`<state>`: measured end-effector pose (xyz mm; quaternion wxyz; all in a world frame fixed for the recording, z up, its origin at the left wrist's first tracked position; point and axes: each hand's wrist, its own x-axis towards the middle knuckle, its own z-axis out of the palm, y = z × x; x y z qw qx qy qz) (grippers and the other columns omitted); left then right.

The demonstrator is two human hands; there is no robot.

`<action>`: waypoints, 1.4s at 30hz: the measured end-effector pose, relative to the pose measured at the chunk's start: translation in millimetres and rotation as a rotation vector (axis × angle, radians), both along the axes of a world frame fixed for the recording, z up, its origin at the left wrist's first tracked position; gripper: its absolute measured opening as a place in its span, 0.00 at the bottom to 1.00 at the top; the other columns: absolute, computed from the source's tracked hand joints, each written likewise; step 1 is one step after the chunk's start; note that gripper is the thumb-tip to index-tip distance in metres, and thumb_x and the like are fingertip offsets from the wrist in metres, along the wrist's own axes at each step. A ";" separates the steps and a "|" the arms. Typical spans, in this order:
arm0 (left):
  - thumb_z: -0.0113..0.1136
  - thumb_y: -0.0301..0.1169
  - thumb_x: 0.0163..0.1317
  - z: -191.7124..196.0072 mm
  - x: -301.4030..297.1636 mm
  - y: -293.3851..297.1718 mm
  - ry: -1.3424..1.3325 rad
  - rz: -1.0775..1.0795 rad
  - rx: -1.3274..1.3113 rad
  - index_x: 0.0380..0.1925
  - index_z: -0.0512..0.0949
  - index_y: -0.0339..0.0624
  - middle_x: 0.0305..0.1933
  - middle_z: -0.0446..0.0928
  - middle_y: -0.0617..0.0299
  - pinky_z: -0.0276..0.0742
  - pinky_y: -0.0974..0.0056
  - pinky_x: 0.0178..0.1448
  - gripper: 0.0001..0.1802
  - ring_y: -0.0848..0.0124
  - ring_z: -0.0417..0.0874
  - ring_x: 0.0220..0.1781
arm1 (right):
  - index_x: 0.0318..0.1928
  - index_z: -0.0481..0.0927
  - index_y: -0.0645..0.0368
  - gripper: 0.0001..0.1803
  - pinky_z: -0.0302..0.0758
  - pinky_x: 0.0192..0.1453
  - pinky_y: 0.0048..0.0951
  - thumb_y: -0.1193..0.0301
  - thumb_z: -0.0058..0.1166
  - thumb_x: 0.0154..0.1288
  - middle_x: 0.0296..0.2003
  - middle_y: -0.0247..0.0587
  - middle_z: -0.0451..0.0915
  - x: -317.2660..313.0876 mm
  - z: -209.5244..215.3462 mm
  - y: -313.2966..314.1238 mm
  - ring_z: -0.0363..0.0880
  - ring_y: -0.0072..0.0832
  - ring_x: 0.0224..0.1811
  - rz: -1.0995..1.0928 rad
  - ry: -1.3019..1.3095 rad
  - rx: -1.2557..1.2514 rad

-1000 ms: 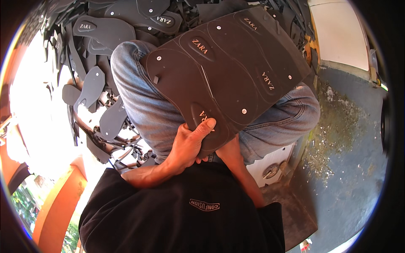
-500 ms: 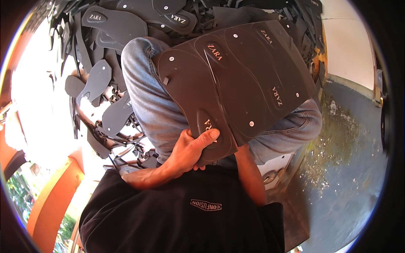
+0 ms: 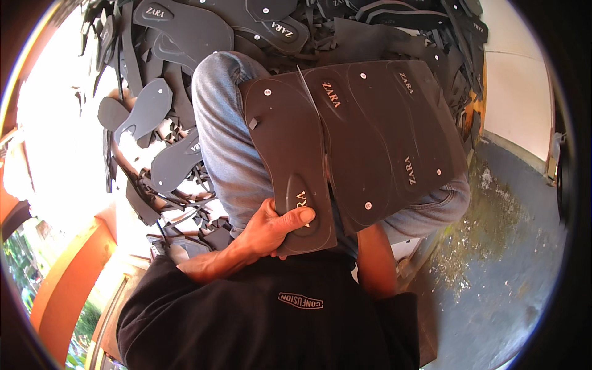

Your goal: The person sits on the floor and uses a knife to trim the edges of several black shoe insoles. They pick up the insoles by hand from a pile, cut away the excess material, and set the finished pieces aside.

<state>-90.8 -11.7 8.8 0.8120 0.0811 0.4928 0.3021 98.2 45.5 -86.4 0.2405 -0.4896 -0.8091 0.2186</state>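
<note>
On your lap, keep your left hand (image 3: 271,231) clamped on the sole strip's (image 3: 290,160) heel; peel it evenly from the dark sheet (image 3: 394,135); your right hand's grip is hidden.

Packages, signs, screens: none in view.
Marks on the dark sheet (image 3: 382,135): short pale printed labels, one near each outlined sole's heel end, lying at differing angles across the lap.
Mark on the split-off strip (image 3: 290,160): one pale label low down, just beside the left hand's (image 3: 271,231) thumb.
Marks on the cut-out soles (image 3: 185,31): same pale lettering on dark grey, top of the heap.
Shirt patch (image 3: 300,301): small, dark, pale outline and letters, on the black shirt, upside down.
</note>
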 end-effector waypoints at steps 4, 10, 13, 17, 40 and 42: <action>0.59 0.46 0.58 3.3 -13.6 -12.1 -0.007 0.067 0.036 0.29 0.76 0.38 0.16 0.73 0.66 0.57 0.77 0.08 0.19 0.81 0.67 0.08 | 0.42 0.78 0.58 0.18 0.74 0.41 0.30 0.57 0.47 0.65 0.37 0.38 0.79 -41.6 20.1 48.1 0.78 0.29 0.38 -0.083 0.065 0.138; 0.68 0.38 0.53 10.1 -50.7 -49.1 -0.064 -0.003 0.114 0.40 0.77 0.34 0.36 0.79 0.63 0.72 0.69 0.44 0.21 0.77 0.76 0.40 | 0.20 0.66 0.50 0.33 0.46 0.08 0.18 0.35 0.28 0.63 0.09 0.22 0.56 -67.6 -1.2 151.9 0.50 0.13 0.06 -0.436 0.475 -0.867; 0.66 0.38 0.54 8.8 -50.7 -45.4 0.069 -0.073 0.229 0.38 0.78 0.34 0.33 0.79 0.63 0.72 0.70 0.40 0.19 0.78 0.76 0.36 | 0.26 0.66 0.50 0.31 0.44 0.09 0.19 0.36 0.31 0.63 0.10 0.21 0.52 -27.5 43.5 217.1 0.46 0.13 0.07 -0.618 0.783 -0.851; 0.65 0.39 0.56 3.8 -48.3 -33.5 0.230 -0.235 0.170 0.33 0.79 0.33 0.28 0.79 0.64 0.72 0.70 0.38 0.17 0.79 0.75 0.33 | 0.29 0.73 0.62 0.26 0.58 0.13 0.24 0.48 0.42 0.64 0.12 0.34 0.68 -66.9 74.4 152.4 0.62 0.21 0.10 -0.398 0.562 -0.926; 0.64 0.39 0.55 -12.3 -26.1 85.3 0.157 0.075 0.139 0.36 0.79 0.35 0.29 0.81 0.60 0.76 0.73 0.28 0.17 0.75 0.81 0.27 | 0.24 0.69 0.64 0.26 0.60 0.21 0.28 0.54 0.34 0.69 0.13 0.35 0.63 56.7 66.4 -32.4 0.62 0.23 0.16 -0.140 0.214 -0.677; 0.65 0.37 0.55 -9.4 -24.6 86.7 0.146 0.070 0.150 0.36 0.79 0.35 0.30 0.81 0.60 0.77 0.72 0.30 0.16 0.75 0.81 0.28 | 0.24 0.69 0.64 0.26 0.60 0.21 0.28 0.54 0.34 0.69 0.13 0.36 0.63 58.9 65.6 -33.2 0.62 0.24 0.15 -0.131 0.222 -0.686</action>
